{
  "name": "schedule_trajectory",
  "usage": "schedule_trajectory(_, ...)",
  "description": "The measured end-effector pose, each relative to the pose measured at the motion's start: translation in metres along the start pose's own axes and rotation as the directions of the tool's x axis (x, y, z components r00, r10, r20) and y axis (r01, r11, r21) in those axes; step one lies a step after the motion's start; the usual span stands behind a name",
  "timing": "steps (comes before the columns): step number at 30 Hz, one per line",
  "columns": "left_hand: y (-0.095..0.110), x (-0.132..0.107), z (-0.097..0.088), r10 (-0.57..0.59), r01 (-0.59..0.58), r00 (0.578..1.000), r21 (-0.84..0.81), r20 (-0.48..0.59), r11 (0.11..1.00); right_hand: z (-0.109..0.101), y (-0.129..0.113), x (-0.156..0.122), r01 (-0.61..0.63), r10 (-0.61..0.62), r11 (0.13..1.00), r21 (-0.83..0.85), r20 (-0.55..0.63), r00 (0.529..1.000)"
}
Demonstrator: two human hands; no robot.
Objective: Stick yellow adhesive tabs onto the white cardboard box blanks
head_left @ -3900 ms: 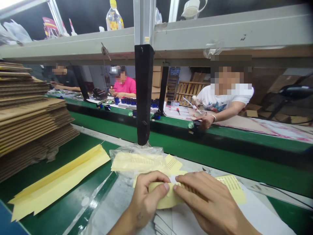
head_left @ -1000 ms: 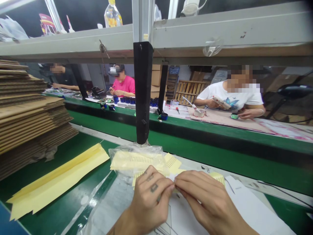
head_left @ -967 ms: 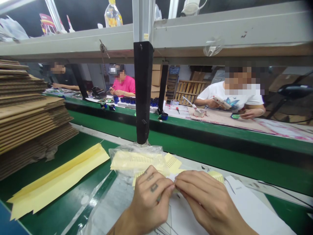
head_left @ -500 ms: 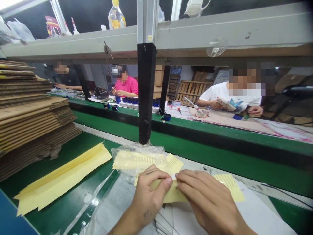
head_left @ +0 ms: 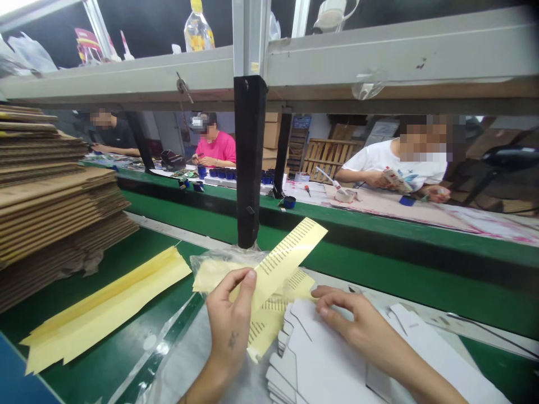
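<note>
Head view: the left hand [head_left: 229,322] pinches a long yellow paper strip of printed labels [head_left: 286,255], lifted slantwise above the green bench's near edge. The right hand [head_left: 357,322] presses spread fingers on a stack of white die-cut cards [head_left: 311,359].

Print on the yellow label strip [head_left: 286,255] was too small to read. Its lower part lay hidden behind the left hand [head_left: 229,322]. The stack of white cards [head_left: 311,359] ran off the bottom edge. The right hand [head_left: 357,325] covered part of it. The cardboard stack [head_left: 50,196] was cut by the left edge.
</note>
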State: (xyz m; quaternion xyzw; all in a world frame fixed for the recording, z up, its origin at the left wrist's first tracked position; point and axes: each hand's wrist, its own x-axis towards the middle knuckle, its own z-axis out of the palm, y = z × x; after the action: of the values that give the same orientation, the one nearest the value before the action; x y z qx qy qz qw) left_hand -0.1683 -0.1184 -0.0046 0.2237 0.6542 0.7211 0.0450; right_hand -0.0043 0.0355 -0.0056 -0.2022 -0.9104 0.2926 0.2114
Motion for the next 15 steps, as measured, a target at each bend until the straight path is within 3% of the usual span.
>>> schedule_trajectory(6,0.003,-0.0022,0.0009,-0.012,0.012,1.0,-0.004,0.025,1.0,0.0005,0.0024,0.0025,-0.104,0.097,0.991,0.087,0.085,0.992)
schedule_trajectory(15,0.0041,-0.0032,0.0016,-0.004,0.004,0.999,-0.011,0.048,1.0,0.0049,-0.003,0.002,-0.118,0.107,0.988,0.102,0.105,0.989)
